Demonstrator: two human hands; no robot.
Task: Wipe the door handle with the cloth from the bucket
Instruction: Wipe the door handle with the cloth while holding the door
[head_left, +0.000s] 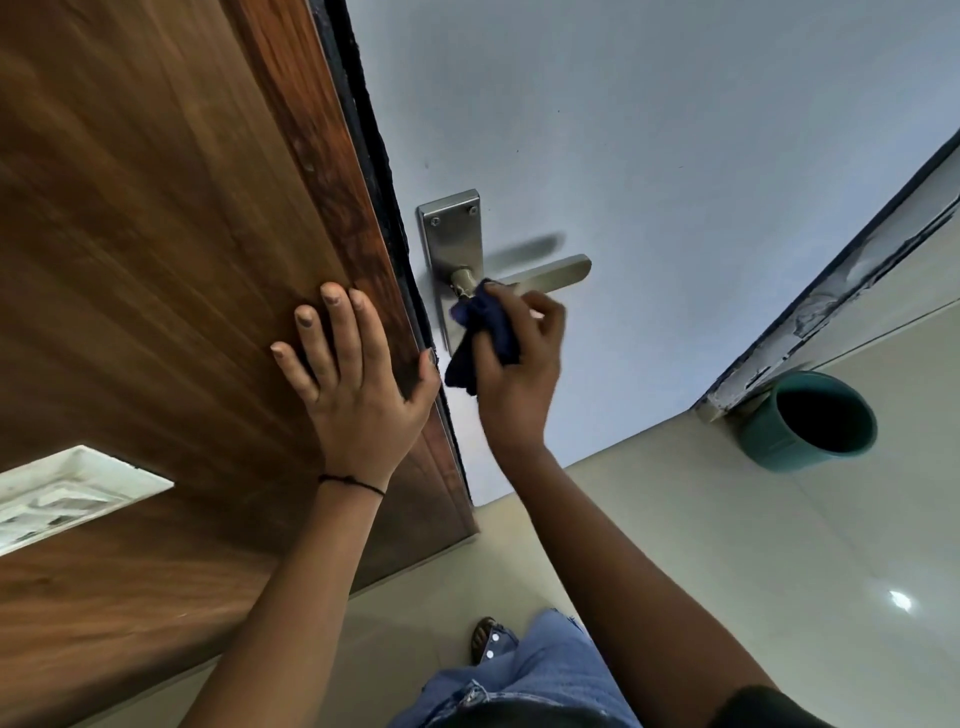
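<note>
A metal lever door handle (558, 273) sticks out to the right from a steel backplate (451, 234) on the pale grey door face. My right hand (519, 358) is closed around a dark blue cloth (485, 332), which presses against the handle's neck next to the backplate. The cloth hides the lower part of the plate. My left hand (348, 364) lies flat, fingers spread, on the brown wooden door panel (171, 208) near its edge, holding nothing. A teal bucket (808, 421) stands on the floor to the right, its inside dark.
The dark door edge (374, 156) runs between the wooden panel and the grey face. Cream floor tiles (727, 545) spread below. A worn door frame base (810, 306) stands beside the bucket. My jeans leg and sandalled foot (488, 636) show at the bottom.
</note>
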